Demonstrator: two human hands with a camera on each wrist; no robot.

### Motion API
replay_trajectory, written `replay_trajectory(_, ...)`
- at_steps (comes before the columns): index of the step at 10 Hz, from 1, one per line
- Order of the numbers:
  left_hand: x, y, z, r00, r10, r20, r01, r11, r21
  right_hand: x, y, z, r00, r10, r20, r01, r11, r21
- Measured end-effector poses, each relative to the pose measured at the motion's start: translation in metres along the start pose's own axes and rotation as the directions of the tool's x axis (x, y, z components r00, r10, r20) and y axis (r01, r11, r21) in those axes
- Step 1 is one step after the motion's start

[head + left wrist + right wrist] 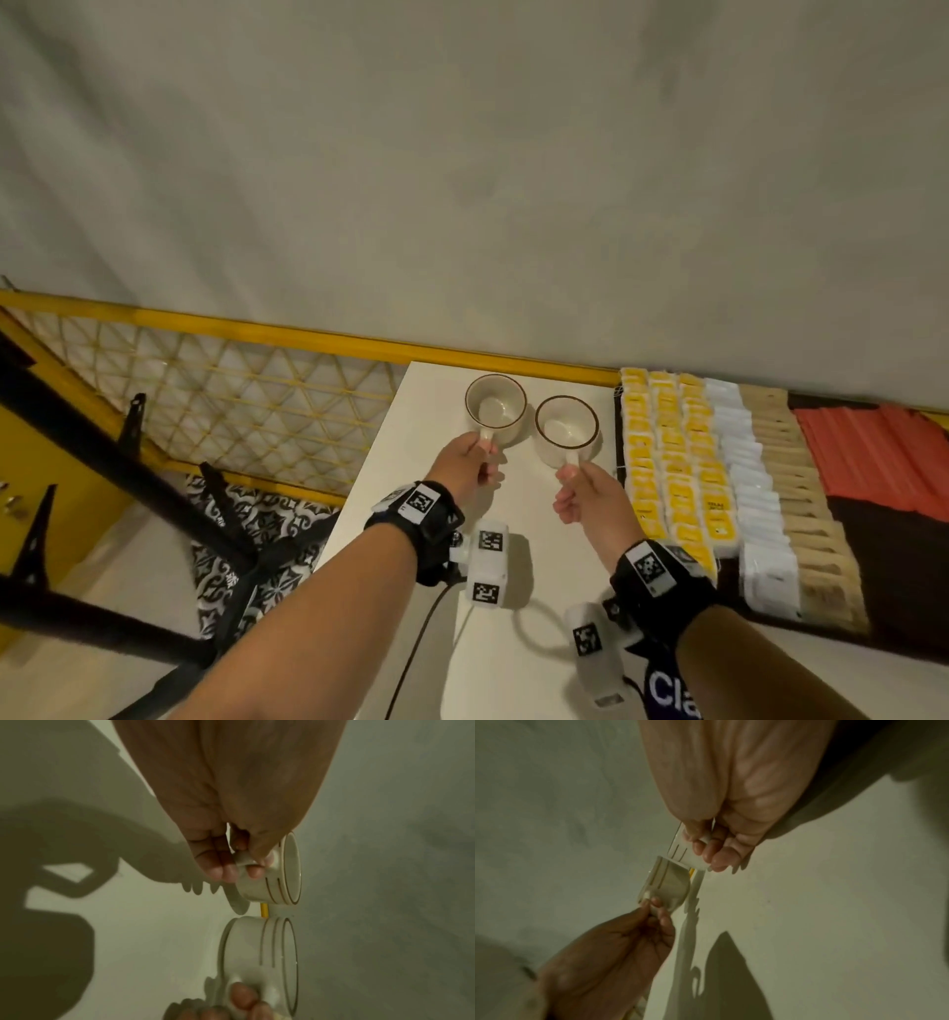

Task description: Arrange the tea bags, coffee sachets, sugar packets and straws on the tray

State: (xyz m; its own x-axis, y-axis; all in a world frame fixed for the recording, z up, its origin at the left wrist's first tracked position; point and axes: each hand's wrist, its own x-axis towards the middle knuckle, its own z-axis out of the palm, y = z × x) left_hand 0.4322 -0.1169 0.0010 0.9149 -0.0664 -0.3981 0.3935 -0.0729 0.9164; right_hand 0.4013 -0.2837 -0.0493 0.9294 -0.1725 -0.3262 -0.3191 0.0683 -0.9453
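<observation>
Two cream cups with brown rims stand side by side on the white table (pixel 493 642). My left hand (pixel 475 462) pinches the handle of the left cup (pixel 495 408); in the left wrist view the left hand (pixel 231 862) grips the handle of that cup (pixel 272 884). My right hand (pixel 577 485) pinches the handle of the right cup (pixel 567 429), and in the right wrist view the right hand (pixel 706 845) holds this cup (pixel 680 852). To the right lies a dark tray (pixel 883 591) with rows of yellow tea bags (pixel 667 462), white packets (pixel 750 478), brown sachets (pixel 801 488) and red straws (pixel 873 452).
A yellow rail (pixel 308 336) with a woven lattice panel (pixel 231 401) runs along the wall behind the table. Black metal legs (pixel 128 488) and a patterned floor lie to the left. A cable (pixel 421 637) trails from my left wrist camera over the table.
</observation>
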Motion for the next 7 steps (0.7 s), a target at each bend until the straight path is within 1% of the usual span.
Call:
replay_trajectory(1, 0.014, -0.005, 0.007, 1.0, -0.012, -0.002, 0.012, 0.998, -0.055, 0.012, -0.003, 0.005, 0.999, -0.035, -0.007, 0.035, 0.999, 0.004)
replay_trajectory(2, 0.023, -0.003, 0.013, 1.0, -0.028, -0.005, 0.028, 0.996, -0.082, 0.02, -0.006, 0.005, 0.998, -0.039, -0.041, 0.041, 0.998, 0.04)
replay_trajectory(3, 0.028, 0.001, 0.015, 0.999, -0.048, -0.005, 0.047, 0.994, -0.094, 0.025, -0.004, 0.0, 0.994, -0.065, -0.083, 0.067, 0.998, 0.023)
replay_trajectory(4, 0.029, 0.003, 0.016, 1.0, -0.03, -0.007, 0.03, 0.997, -0.078, 0.027, -0.004, 0.0, 0.998, -0.055, -0.022, 0.058, 0.989, 0.133)
replay_trajectory(5, 0.031, 0.002, 0.014, 1.0, -0.014, 0.001, 0.014, 1.0, -0.015, 0.03, -0.004, 0.001, 0.998, -0.061, 0.006, 0.06, 0.993, 0.105)
replay_trajectory(6, 0.037, 0.0, 0.009, 1.0, -0.001, -0.012, 0.001, 1.0, 0.024, 0.021, -0.008, -0.002, 0.998, -0.058, 0.013, 0.055, 0.984, 0.17)
replay_trajectory(7, 0.026, -0.01, -0.006, 0.994, -0.014, -0.104, 0.017, 0.999, 0.027, -0.004, -0.008, -0.017, 1.0, -0.016, 0.007, 0.013, 0.941, 0.338)
